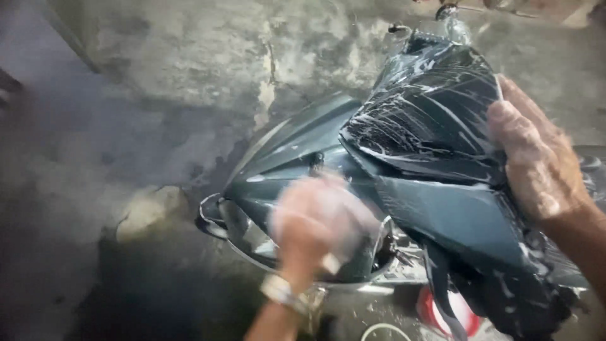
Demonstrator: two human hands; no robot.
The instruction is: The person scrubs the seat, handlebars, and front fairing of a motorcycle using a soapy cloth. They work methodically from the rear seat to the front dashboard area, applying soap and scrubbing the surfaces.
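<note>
front fairing [353, 170]: dark grey-blue scooter nose panel, centre frame, pointing down-left toward the concrete floor [95, 189].
soap film [423, 107]: white streaks over the upper black panel; lower grey panels wet and glossy.
handling: likely stiff moulded plastic fixed to a heavy machine; won't shift, but slick under suds. Panel edges and ridges probably give the best purchase; flat faces look slippery.
left hand [319, 221]: on the lower nose near the headlight [243, 233], blurred; looks curled, whether it holds a cloth or sponge I can't tell. Wristwatch [281, 292] on that wrist.
right hand [536, 158]: fingers spread flat, wrapped over the right edge of the soaped panel, bracing; nothing gripped in it.
shapes: sharp creases, tapering wedge panels.
surroundings: rough, stained concrete wall [221, 50]; red-and-white object [442, 309] below.
</note>
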